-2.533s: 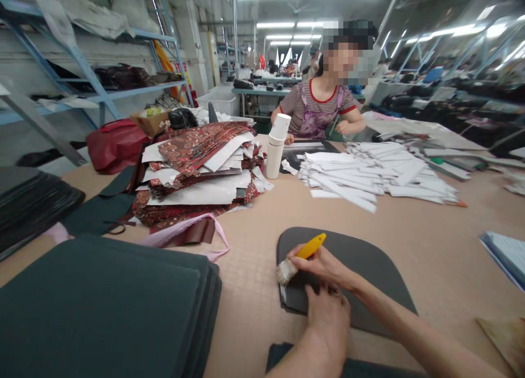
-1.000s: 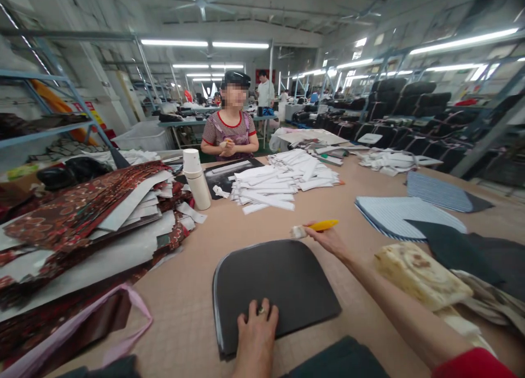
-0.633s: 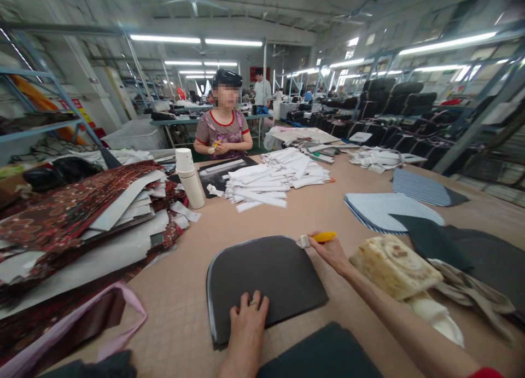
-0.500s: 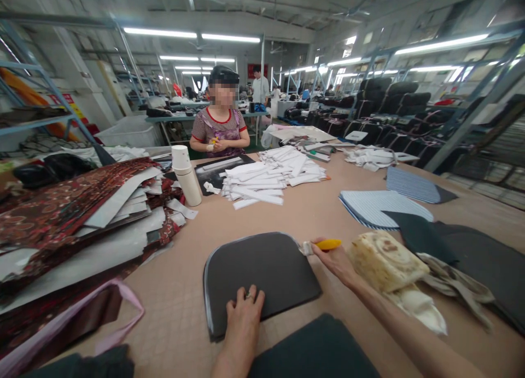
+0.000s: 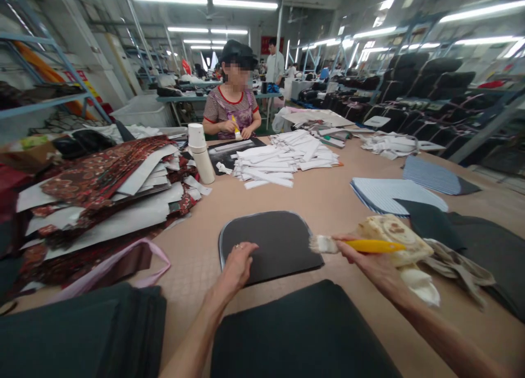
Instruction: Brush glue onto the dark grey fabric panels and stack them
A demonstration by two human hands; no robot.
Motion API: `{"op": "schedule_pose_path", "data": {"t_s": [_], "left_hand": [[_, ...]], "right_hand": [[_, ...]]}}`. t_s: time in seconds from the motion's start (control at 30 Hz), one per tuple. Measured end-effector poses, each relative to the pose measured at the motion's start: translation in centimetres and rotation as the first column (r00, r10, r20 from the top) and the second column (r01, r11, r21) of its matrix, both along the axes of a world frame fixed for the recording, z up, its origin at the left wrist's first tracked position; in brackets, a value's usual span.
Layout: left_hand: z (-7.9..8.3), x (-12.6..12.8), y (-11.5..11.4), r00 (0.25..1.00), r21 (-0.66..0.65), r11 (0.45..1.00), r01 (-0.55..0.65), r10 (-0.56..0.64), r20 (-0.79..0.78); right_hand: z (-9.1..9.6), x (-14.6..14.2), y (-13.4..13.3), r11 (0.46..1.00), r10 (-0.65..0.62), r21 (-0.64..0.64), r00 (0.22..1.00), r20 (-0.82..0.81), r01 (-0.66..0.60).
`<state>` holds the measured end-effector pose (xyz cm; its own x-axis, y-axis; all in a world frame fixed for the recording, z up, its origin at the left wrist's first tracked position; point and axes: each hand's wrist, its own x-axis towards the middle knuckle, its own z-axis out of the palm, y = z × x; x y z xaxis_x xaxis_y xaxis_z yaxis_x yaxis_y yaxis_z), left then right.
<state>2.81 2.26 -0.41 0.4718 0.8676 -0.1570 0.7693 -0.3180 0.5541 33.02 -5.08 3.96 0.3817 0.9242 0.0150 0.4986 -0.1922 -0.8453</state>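
Observation:
A dark grey rounded panel (image 5: 273, 241) lies flat on the tan table (image 5: 320, 203) in front of me. My left hand (image 5: 238, 264) rests with its fingers spread on the panel's near left edge. My right hand (image 5: 371, 257) is closed on a yellow-handled brush (image 5: 353, 245), held level. Its pale bristles touch the panel's right edge. Another dark panel (image 5: 299, 334) lies nearer me, at the bottom of the view.
A glue-stained container and rags (image 5: 396, 236) sit by my right hand. A heap of red patterned pieces (image 5: 102, 192) fills the left, with a white bottle (image 5: 200, 152) beyond. White strips (image 5: 283, 159) lie mid-table. A co-worker (image 5: 233, 107) sits opposite. Striped panels (image 5: 394, 195) lie right.
My right hand has drawn the brush down the panel's right edge, from its top right corner toward me. My left hand stays on the near edge. My view has tilted down.

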Motion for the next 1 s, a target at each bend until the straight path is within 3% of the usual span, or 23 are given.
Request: {"op": "schedule_pose_path", "data": {"t_s": [0.07, 0.13, 0.3, 0.4, 0.57, 0.8, 0.9, 1.0], "left_hand": [[-0.2, -2.5, 0.9, 0.995, -0.025, 0.998, -0.064, 0.066, 0.071], [-1.0, -4.4, 1.4, 0.987, -0.077, 0.992, -0.096, 0.105, 0.122], [-3.6, -5.9, 1.2, 0.967, -0.173, 0.979, -0.104, 0.140, 0.214], [-4.5, -5.9, 1.2, 0.960, -0.187, 0.976, -0.109, 0.152, 0.235], [-4.7, -5.9, 1.1, 0.962, -0.180, 0.978, -0.109, 0.150, 0.230], [-4.4, -5.6, 1.0, 0.975, -0.160, 0.981, -0.112, 0.139, 0.172], [-4.2, -5.4, 1.1, 0.984, -0.155, 0.983, -0.103, 0.123, 0.127], [-3.9, -5.2, 1.2, 0.990, -0.142, 0.985, -0.098, 0.111, 0.082]], "right_hand": [[1.2, -2.8, 1.3, 0.988, 0.137, -0.058, 0.985, -0.107, -0.144], [1.1, -6.7, 2.4, 0.949, 0.268, -0.101, 0.933, -0.238, -0.299], [-2.8, -16.6, 3.5, 0.888, 0.382, -0.080, 0.823, -0.421, -0.453], [-5.0, -19.2, 3.7, 0.860, 0.469, -0.010, 0.799, -0.375, -0.510], [-5.7, -18.1, 3.3, 0.873, 0.470, -0.034, 0.858, -0.207, -0.486], [-5.4, -18.0, 3.4, 0.838, 0.524, -0.007, 0.808, -0.269, -0.546], [-5.9, -14.9, 3.5, 0.859, 0.492, -0.038, 0.842, -0.222, -0.511], [-6.2, -8.5, 2.9, 0.913, 0.380, -0.094, 0.912, -0.152, -0.396]]}}
